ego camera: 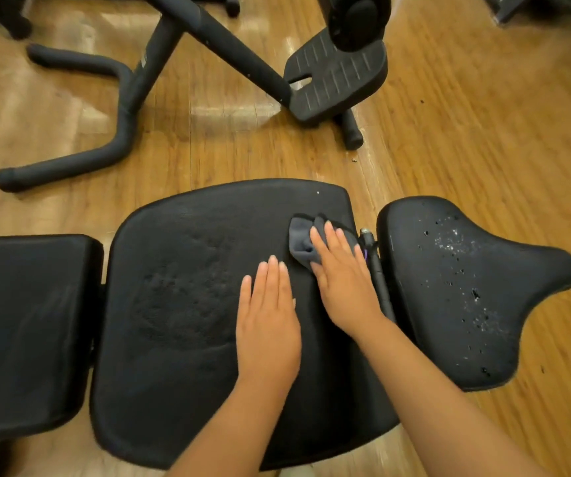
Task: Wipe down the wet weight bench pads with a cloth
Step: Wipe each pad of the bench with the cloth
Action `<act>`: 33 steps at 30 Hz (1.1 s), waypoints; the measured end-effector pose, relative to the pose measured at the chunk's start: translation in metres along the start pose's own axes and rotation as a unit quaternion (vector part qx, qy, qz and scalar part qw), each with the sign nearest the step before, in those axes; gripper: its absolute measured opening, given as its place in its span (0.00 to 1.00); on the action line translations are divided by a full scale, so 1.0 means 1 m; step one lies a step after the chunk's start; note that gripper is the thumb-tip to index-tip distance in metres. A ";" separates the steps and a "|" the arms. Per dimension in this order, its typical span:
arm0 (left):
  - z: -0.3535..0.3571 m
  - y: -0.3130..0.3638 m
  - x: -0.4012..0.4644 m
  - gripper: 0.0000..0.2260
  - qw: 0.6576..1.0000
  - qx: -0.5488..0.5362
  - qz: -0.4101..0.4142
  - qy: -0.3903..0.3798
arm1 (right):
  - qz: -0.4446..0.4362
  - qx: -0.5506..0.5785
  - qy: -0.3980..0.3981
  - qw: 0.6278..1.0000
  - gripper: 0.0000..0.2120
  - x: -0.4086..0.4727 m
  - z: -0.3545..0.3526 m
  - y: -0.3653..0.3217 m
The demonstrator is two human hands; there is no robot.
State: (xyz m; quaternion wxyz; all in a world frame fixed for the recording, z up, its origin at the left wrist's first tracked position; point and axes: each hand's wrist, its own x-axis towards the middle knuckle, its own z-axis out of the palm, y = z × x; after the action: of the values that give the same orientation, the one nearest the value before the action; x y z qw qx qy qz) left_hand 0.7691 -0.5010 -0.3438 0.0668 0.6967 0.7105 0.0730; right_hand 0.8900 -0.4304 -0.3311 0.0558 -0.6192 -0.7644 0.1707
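Observation:
A black weight bench lies across the view in three pads. The wide middle pad point(187, 304) carries a dull damp patch left of centre. My right hand point(342, 273) presses a crumpled grey cloth point(299, 242) flat against this pad near its far right corner, fingers straight. My left hand point(267, 318) rests flat on the same pad beside it, holding nothing. The saddle-shaped right pad point(456, 290) is dotted with water droplets. The left pad point(26, 325) is cut off by the frame edge.
A black bar with a metal tip point(377, 270) sits in the gap between the middle and right pads. Beyond the bench, on the wooden floor point(483, 125), stand a black machine frame point(122, 98) and a ribbed footplate point(339, 74).

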 end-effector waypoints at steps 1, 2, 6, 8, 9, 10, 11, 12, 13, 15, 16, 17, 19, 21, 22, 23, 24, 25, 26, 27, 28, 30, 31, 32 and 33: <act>0.002 0.000 0.000 0.23 1.000 -0.003 -0.001 -0.001 | 0.001 -0.004 0.003 1.000 0.25 0.016 -0.002 0.001; 0.002 0.001 0.001 0.23 1.000 -0.007 0.001 0.001 | 0.001 -0.004 0.005 1.000 0.25 0.032 -0.004 0.003; 0.006 0.000 0.004 0.23 1.000 -0.006 0.007 0.010 | -0.012 -0.009 0.009 1.000 0.24 0.073 -0.008 0.009; 0.007 -0.002 0.003 0.23 1.000 -0.002 0.006 0.005 | -0.020 -0.002 0.000 1.000 0.25 0.071 -0.007 0.009; 0.007 -0.003 0.002 0.23 1.000 -0.002 0.008 0.001 | -0.021 0.008 -0.002 1.000 0.24 0.063 -0.005 0.009; 0.006 -0.003 0.003 0.23 1.000 -0.001 0.010 0.000 | -0.022 0.018 -0.004 1.000 0.24 0.049 -0.004 0.011; 0.006 -0.004 0.003 0.23 1.000 0.001 0.009 -0.001 | -0.027 0.029 -0.008 0.999 0.24 0.029 -0.002 0.013; 0.006 -0.005 0.003 0.23 1.000 0.002 0.005 -0.001 | -0.035 0.035 -0.017 0.999 0.25 0.001 0.001 0.016; 0.005 -0.004 0.003 0.23 1.000 0.000 0.002 0.000 | -0.047 0.035 -0.025 0.998 0.25 -0.032 0.003 0.022; 0.004 -0.003 0.001 0.23 1.000 -0.005 0.004 -0.004 | -0.080 0.011 -0.017 0.997 0.27 -0.106 0.012 0.035; 0.003 -0.001 0.000 0.23 1.000 -0.006 0.006 -0.007 | -0.097 -0.003 -0.008 0.995 0.28 -0.141 0.018 0.041; 0.003 0.000 0.000 0.23 1.000 -0.005 0.005 -0.009 | -0.103 -0.017 -0.016 0.994 0.28 -0.169 0.024 0.045; 0.001 0.001 0.002 0.23 1.000 -0.002 0.003 -0.012 | -0.093 -0.055 -0.014 0.994 0.25 -0.198 0.034 0.051; 0.002 0.001 0.002 0.23 1.000 -0.002 0.002 -0.010 | -0.069 -0.064 -0.014 0.995 0.24 -0.204 0.032 0.049; 0.001 0.001 0.001 0.23 1.000 -0.001 0.002 -0.007 | -0.070 -0.067 -0.014 0.995 0.25 -0.201 0.030 0.048; 0.001 0.001 0.000 0.24 1.000 0.001 0.004 -0.008 | -0.076 -0.065 -0.017 0.995 0.28 -0.198 0.027 0.047; 0.002 0.001 -0.001 0.24 1.000 0.002 0.005 -0.013 | -0.078 -0.060 -0.027 0.995 0.34 -0.193 0.024 0.046; 0.002 0.002 -0.002 0.24 1.000 0.001 0.006 -0.015 | -0.075 -0.051 -0.042 0.995 0.39 -0.184 0.021 0.045; 0.002 0.002 -0.001 0.24 1.000 0.000 0.006 -0.014 | -0.062 -0.037 -0.051 0.996 0.41 -0.170 0.017 0.043; 0.002 0.002 0.000 0.24 1.000 -0.001 0.004 -0.013 | -0.049 -0.024 -0.048 0.997 0.39 -0.155 0.014 0.041; 0.003 0.002 0.001 0.24 1.000 -0.002 0.004 -0.013 | -0.038 -0.012 -0.041 0.998 0.36 -0.138 0.012 0.039; 0.002 0.002 0.002 0.24 1.000 -0.004 0.009 -0.009 | -0.017 0.011 -0.039 0.999 0.29 -0.096 0.009 0.031; 0.002 0.002 0.001 0.23 1.000 -0.006 0.011 -0.008 | -0.011 0.019 -0.031 0.999 0.27 -0.073 0.007 0.027; 0.002 0.003 0.001 0.23 1.000 -0.009 0.011 -0.009 | -0.010 0.022 -0.018 1.000 0.26 -0.050 0.004 0.024; 0.002 0.004 0.001 0.23 1.000 -0.009 0.010 -0.010 | -0.008 0.021 -0.006 1.000 0.25 -0.025 0.001 0.022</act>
State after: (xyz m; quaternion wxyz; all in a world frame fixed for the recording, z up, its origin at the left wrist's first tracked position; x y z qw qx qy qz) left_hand 0.7731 -0.4999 -0.3455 0.0793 0.7036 0.7024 0.0730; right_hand 0.9156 -0.4510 -0.3365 0.0651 -0.6105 -0.7662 0.1898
